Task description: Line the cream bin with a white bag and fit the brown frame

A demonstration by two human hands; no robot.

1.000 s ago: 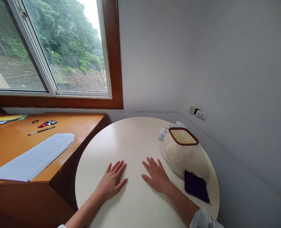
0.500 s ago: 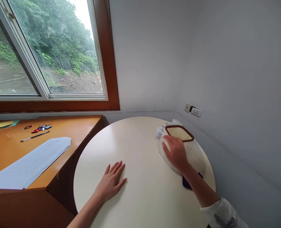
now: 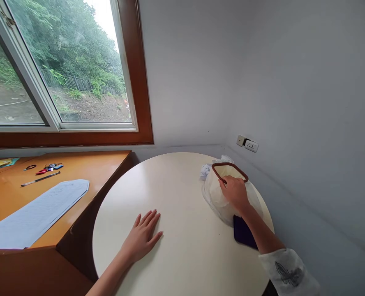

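On the round white table (image 3: 182, 193), a pale, sheer fabric bag (image 3: 216, 197) with a squared brown handle (image 3: 246, 172) lies near the right edge. My right hand (image 3: 235, 192) is closed around the near side of that handle, its fingertips partly hidden. A dark purple flat item (image 3: 243, 233) lies partly beneath my right forearm, close to the bag. My left hand (image 3: 143, 235) rests flat on the tabletop with its fingers stretched out, holding nothing.
Crumpled white wrapping (image 3: 205, 171) sits behind the bag. To the left, an orange-brown desk (image 3: 93, 162) carries papers (image 3: 43, 211), a pen (image 3: 40, 179) and a bunch of keys (image 3: 50, 167). A wall socket (image 3: 251, 145) is beyond the table at right.
My right hand has moved from beside the handle to close on its near side. More of the purple item shows. My left hand stays flat on the table.
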